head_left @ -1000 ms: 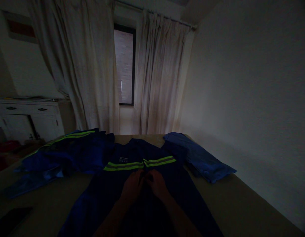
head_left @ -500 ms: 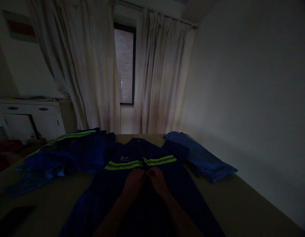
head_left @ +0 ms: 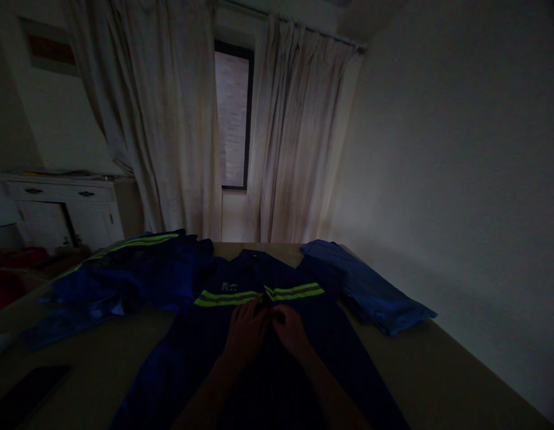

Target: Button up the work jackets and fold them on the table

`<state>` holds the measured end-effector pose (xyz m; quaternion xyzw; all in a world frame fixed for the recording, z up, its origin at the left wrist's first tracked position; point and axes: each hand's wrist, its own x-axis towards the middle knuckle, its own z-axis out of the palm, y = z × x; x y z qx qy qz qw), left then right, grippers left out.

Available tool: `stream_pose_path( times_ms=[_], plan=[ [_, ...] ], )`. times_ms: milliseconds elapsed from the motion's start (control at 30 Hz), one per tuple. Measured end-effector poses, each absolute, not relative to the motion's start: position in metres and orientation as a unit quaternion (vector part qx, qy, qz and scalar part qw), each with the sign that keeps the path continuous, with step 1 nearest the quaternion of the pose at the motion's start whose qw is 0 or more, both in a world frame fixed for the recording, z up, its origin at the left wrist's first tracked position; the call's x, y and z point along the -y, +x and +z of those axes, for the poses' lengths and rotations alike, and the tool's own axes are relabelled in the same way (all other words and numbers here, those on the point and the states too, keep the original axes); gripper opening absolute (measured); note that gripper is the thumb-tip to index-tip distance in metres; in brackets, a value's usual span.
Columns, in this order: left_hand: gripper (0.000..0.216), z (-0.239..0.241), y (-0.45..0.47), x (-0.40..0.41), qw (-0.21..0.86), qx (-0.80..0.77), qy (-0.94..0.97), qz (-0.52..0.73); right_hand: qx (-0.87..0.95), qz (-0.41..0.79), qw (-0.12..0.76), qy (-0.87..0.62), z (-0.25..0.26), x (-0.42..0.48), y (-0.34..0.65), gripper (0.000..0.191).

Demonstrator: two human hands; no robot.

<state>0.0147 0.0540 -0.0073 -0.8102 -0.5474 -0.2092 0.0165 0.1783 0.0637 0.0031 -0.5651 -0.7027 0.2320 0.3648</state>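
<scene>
A dark blue work jacket (head_left: 348, 364) with yellow-green reflective bands lies front up, its collar pointing away from me. My left hand (head_left: 247, 325) and my right hand (head_left: 289, 325) meet at its front opening, just below the chest bands. Both hands have their fingers curled and close together on the placket. The fingertips are pinched at the jacket's edge; the dim light hides exactly what lies between them. A pale logo (head_left: 229, 286) shows on the left of the chest.
Crumpled blue clothing with a reflective band (head_left: 146, 280) lies to the left. Folded blue trousers or cloth (head_left: 375, 292) lie at right, near the wall. A dark flat phone-like object (head_left: 30, 391) rests at front left. Behind stand curtains (head_left: 173, 119) and a white cabinet (head_left: 97, 215).
The view has shifted slightly, so everything sits a little further right. My left hand's fingers have spread a bit over the placket; both hands stay at the same part of the jacket.
</scene>
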Motion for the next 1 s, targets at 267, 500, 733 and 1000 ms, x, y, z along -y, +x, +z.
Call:
stream_pose_path(
  times_ms=[267,500,733,1000],
  plan=[
    [0.041,-0.006,0.008,-0.089,0.004,0.541,-0.828,-0.146,0.747,0.146,0.168,-0.626,0.024,-0.04,0.171,0.041],
    [0.035,0.007,0.009,-0.086,0.013,0.567,-0.808,-0.16,0.741,0.146,0.172,-0.633,0.009,-0.029,0.18,0.031],
    [0.034,-0.009,-0.002,-0.035,-0.062,0.57,-0.797,-0.193,0.729,0.159,0.172,-0.643,0.021,-0.018,0.178,0.031],
    [0.033,-0.015,-0.017,-0.018,-0.157,0.449,-0.848,-0.233,0.76,0.179,0.14,-0.609,0.029,-0.008,0.186,0.028]
  ],
)
